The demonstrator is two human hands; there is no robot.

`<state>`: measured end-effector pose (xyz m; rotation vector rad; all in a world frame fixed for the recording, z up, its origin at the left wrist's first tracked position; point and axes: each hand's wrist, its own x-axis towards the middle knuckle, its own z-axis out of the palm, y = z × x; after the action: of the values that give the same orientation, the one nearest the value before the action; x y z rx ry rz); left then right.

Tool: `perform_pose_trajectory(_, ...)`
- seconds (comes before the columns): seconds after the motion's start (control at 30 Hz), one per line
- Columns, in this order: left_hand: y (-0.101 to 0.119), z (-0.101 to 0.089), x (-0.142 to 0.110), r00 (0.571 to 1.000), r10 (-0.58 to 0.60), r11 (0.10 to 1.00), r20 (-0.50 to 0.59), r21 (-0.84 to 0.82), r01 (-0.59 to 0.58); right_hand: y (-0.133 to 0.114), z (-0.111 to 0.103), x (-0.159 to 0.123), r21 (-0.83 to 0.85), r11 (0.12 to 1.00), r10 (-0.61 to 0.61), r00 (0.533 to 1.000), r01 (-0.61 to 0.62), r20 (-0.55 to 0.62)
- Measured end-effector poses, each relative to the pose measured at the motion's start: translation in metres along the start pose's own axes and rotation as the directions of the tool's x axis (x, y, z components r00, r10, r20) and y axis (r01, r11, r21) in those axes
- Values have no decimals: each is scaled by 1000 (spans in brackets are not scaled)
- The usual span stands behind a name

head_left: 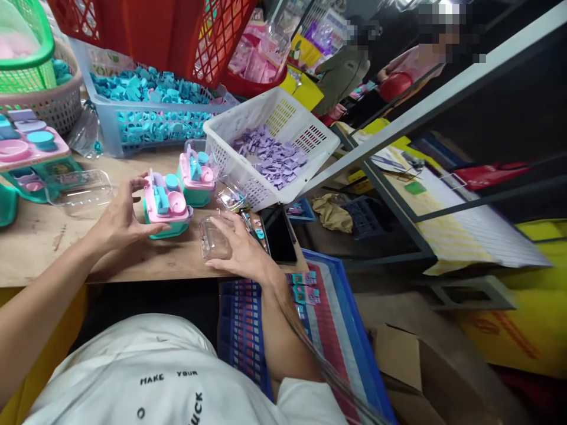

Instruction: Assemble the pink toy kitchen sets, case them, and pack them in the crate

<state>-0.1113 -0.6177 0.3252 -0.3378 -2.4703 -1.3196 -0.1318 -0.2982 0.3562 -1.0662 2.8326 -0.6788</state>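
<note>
**White cloth shirt with black lettering [172, 354], facing a pale-brown wooden tabletop [44, 251]**

To the right, a long grey metal beam [398, 127] is slanting across the view; past it, a farther tabletop spread with white and yellow sheets [473, 212] is standing. At the back, a person in an olive top [348, 74] and another in pink [419, 62] are showing only partly.

On the near tabletop, a translucent blue plastic basket [106, 127] is holding turquoise pieces, and a white slotted plastic crate [234, 174] is holding small purple pieces.

Nearer, the left hand [119, 218] is holding a box-shaped pink-and-teal plastic toy [170, 203], fingers and thumb clamped on its left end. A flat black-screened device [279, 236] is lying by the right edge. The right hand [237, 242] is resting over a small clear plastic cover [211, 241], fingers apart; whether they are gripping it, one cannot tell.

The step in hand seems to be steadying the toy while picking up the cover; the next move is probably calling for a light, even pinch on the cover's edges.
</note>
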Motion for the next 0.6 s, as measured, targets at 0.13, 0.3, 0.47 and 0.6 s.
perform_pose_trajectory(0.13,-6,2,4,1000,5,999,-7,-32,-5,-4,-2,-1,-139,975,168,985,-172,-41)
perform_pose_trajectory(0.3,-3,5,1,998,-58,995,1,-81,58,-1,-7,-3,-84,996,-32,994,41,106)
perform_pose_trajectory(0.47,7,8,-2,996,-85,990,-22,-117,82,-3,-9,-3,-153,964,229,971,-218,60)
perform_pose_trajectory(0.6,5,11,-7,999,-44,992,-1,-117,44,-3,-17,-4,-127,989,104,977,-81,186)
